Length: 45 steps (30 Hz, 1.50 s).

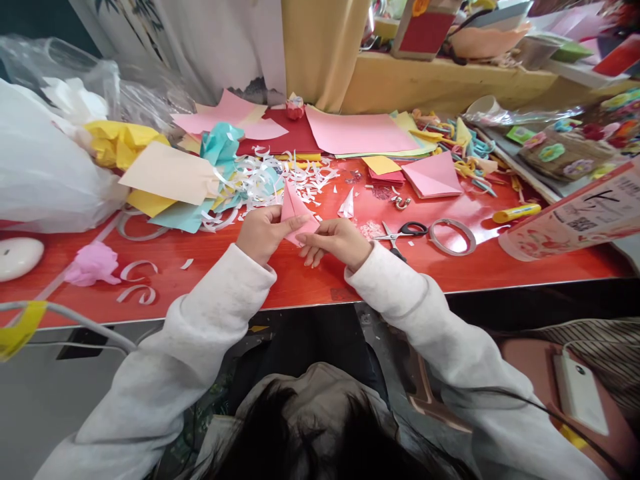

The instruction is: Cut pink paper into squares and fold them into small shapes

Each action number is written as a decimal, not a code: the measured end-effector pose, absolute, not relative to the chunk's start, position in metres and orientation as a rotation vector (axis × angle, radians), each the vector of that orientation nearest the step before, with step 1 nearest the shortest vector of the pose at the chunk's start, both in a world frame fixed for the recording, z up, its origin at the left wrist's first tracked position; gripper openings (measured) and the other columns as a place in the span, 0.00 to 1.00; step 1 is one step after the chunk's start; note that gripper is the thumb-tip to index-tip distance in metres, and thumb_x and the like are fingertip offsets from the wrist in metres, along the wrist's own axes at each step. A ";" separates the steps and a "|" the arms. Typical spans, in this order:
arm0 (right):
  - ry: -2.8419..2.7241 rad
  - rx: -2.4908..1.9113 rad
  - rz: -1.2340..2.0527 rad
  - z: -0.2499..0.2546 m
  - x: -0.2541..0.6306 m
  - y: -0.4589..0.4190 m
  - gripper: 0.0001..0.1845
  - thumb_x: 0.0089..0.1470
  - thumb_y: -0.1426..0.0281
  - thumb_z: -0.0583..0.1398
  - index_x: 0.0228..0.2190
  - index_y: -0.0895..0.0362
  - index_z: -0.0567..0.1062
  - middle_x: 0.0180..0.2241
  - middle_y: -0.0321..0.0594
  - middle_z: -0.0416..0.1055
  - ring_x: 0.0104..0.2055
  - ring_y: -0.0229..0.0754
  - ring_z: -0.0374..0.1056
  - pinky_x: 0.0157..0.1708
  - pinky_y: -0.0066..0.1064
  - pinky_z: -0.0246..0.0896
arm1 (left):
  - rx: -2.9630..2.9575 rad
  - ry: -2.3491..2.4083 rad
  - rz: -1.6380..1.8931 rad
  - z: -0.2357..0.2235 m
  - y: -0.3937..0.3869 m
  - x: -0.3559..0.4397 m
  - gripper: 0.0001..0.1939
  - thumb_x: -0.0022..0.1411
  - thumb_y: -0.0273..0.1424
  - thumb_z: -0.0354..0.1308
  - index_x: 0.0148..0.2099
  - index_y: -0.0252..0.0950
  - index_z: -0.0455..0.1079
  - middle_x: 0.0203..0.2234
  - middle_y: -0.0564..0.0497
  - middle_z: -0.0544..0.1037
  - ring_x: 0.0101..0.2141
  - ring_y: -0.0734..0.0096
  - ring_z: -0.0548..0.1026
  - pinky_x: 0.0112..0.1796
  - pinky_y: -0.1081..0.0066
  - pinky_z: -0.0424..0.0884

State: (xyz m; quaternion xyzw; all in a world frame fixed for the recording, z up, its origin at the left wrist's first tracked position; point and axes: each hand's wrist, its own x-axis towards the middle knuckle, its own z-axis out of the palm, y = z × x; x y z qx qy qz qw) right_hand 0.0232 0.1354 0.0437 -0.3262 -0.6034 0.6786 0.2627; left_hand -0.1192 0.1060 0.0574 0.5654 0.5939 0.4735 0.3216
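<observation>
A folded piece of pink paper [295,212], pointed at its top, is held between both hands above the red table. My left hand [261,233] pinches its left side, thumb on the front. At the lower right corner, my right hand [337,241] grips it between thumb and index finger, the other fingers curled below. Behind my right hand lies a small folded pink paper piece [347,203]. Black-handled scissors [400,233] rest open to the right, beside a roll of tape [453,237].
White paper shreds [270,177] heap behind my left hand. Pink sheets [360,130] and a pink paper stack [433,175] lie farther back. A tilted printed cup [575,213] stands at the right, near a yellow glue stick or marker [517,213]. A white plastic bag [50,160] fills the left.
</observation>
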 end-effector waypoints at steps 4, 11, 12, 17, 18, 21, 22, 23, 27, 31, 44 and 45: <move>-1.589 -0.860 1.849 0.043 0.023 0.135 0.12 0.42 0.69 0.63 0.19 0.63 0.66 0.17 0.38 0.71 0.17 0.34 0.67 0.16 0.23 0.66 | 1.497 1.571 1.232 0.056 0.107 -0.122 0.15 0.42 0.40 0.61 0.24 0.31 0.71 0.16 0.54 0.70 0.21 0.77 0.64 0.23 0.75 0.59; -1.622 -0.930 2.001 0.045 0.023 0.134 0.10 0.43 0.69 0.62 0.22 0.65 0.71 0.19 0.41 0.73 0.20 0.35 0.70 0.20 0.24 0.69 | 1.535 1.612 1.255 0.056 0.105 -0.121 0.14 0.44 0.39 0.60 0.23 0.31 0.70 0.15 0.55 0.68 0.20 0.78 0.63 0.21 0.76 0.57; -1.631 -0.923 2.010 0.045 0.023 0.134 0.10 0.43 0.70 0.62 0.23 0.66 0.71 0.19 0.41 0.73 0.20 0.35 0.70 0.21 0.24 0.69 | 1.544 1.612 1.251 0.056 0.105 -0.121 0.14 0.44 0.39 0.60 0.23 0.31 0.71 0.15 0.55 0.69 0.20 0.78 0.63 0.21 0.76 0.57; -1.624 -0.864 2.049 0.046 0.027 0.135 0.11 0.40 0.69 0.64 0.23 0.67 0.71 0.19 0.40 0.73 0.19 0.36 0.70 0.20 0.25 0.68 | 1.541 1.622 1.231 0.052 0.107 -0.124 0.15 0.45 0.41 0.60 0.24 0.31 0.72 0.17 0.54 0.71 0.21 0.78 0.63 0.22 0.76 0.58; -1.619 -0.855 2.061 0.045 0.028 0.136 0.11 0.41 0.69 0.64 0.23 0.67 0.72 0.19 0.40 0.73 0.19 0.36 0.70 0.20 0.25 0.68 | 1.536 1.626 1.233 0.051 0.107 -0.125 0.15 0.44 0.41 0.60 0.25 0.31 0.72 0.18 0.53 0.71 0.21 0.77 0.63 0.22 0.76 0.58; -1.594 -0.817 2.101 0.041 0.030 0.138 0.12 0.42 0.67 0.63 0.25 0.66 0.72 0.20 0.41 0.73 0.21 0.37 0.71 0.21 0.25 0.69 | 1.522 1.670 1.251 0.050 0.108 -0.127 0.16 0.43 0.42 0.60 0.23 0.32 0.72 0.16 0.54 0.69 0.20 0.77 0.62 0.21 0.75 0.57; -1.567 -0.806 2.113 0.040 0.031 0.139 0.12 0.43 0.66 0.62 0.25 0.65 0.72 0.21 0.42 0.74 0.22 0.37 0.71 0.22 0.25 0.69 | 1.511 1.690 1.271 0.050 0.109 -0.128 0.17 0.43 0.43 0.60 0.22 0.32 0.71 0.15 0.54 0.68 0.20 0.78 0.61 0.21 0.75 0.56; -1.531 -0.802 2.116 0.038 0.032 0.140 0.13 0.45 0.65 0.61 0.26 0.65 0.72 0.23 0.42 0.74 0.24 0.38 0.72 0.23 0.25 0.70 | 1.502 1.706 1.291 0.050 0.109 -0.129 0.17 0.43 0.43 0.60 0.21 0.32 0.71 0.14 0.54 0.67 0.19 0.78 0.60 0.21 0.75 0.55; -1.443 -0.844 2.031 0.036 0.033 0.143 0.13 0.49 0.64 0.58 0.26 0.63 0.71 0.25 0.42 0.74 0.26 0.37 0.72 0.25 0.25 0.70 | 1.497 1.681 1.333 0.051 0.108 -0.129 0.16 0.43 0.42 0.60 0.22 0.32 0.71 0.15 0.55 0.67 0.20 0.78 0.60 0.21 0.75 0.55; -1.487 -0.840 2.039 0.039 0.031 0.142 0.10 0.49 0.68 0.58 0.25 0.63 0.71 0.23 0.42 0.74 0.25 0.37 0.72 0.25 0.26 0.70 | 1.502 1.687 1.340 0.051 0.108 -0.129 0.16 0.43 0.42 0.60 0.24 0.32 0.72 0.15 0.55 0.66 0.19 0.79 0.59 0.20 0.76 0.54; -1.596 -0.819 1.927 0.039 0.026 0.139 0.15 0.35 0.67 0.66 0.20 0.63 0.67 0.19 0.38 0.72 0.20 0.35 0.69 0.20 0.24 0.67 | 1.524 1.635 1.232 0.048 0.109 -0.128 0.15 0.45 0.41 0.59 0.21 0.32 0.68 0.14 0.56 0.63 0.19 0.79 0.58 0.21 0.75 0.53; -1.610 -0.819 1.907 0.038 0.026 0.139 0.16 0.34 0.66 0.66 0.19 0.62 0.66 0.18 0.37 0.72 0.19 0.34 0.69 0.19 0.24 0.67 | 1.517 1.643 1.232 0.048 0.110 -0.129 0.15 0.44 0.41 0.59 0.20 0.32 0.67 0.13 0.56 0.62 0.18 0.79 0.58 0.21 0.74 0.53</move>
